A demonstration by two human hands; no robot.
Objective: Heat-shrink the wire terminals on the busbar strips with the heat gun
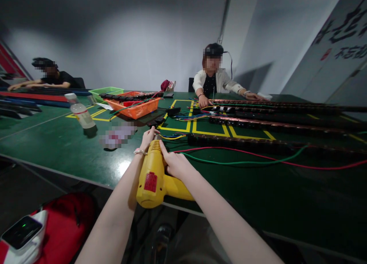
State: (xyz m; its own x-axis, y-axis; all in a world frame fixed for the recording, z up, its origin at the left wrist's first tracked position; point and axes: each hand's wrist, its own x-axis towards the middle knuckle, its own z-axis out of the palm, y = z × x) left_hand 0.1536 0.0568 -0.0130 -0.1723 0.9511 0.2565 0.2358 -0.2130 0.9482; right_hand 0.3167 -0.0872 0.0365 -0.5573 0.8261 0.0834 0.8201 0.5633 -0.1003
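Note:
A yellow heat gun [150, 172] lies on its side near the table's front edge, its nozzle pointing away from me and its handle under my right forearm. My left hand [149, 137] is just past the nozzle, partly hidden by the gun, its fingers pinched where thin yellow and blue wires [174, 137] end. These wires run right to a long dark strip [229, 141]. Close against the gun's front right side is my right hand [176, 162], forefinger stretched toward the nozzle and the other fingers curled. What it grips is hidden. Red and green wires [229, 163] run out beside it.
More long strips [272, 124] with wires lie further back, where a person [212, 76] reaches over them. An orange basket [137, 109], a green basket [107, 90] and a bottle [82, 113] stand left. Another person [57, 74] sits far left.

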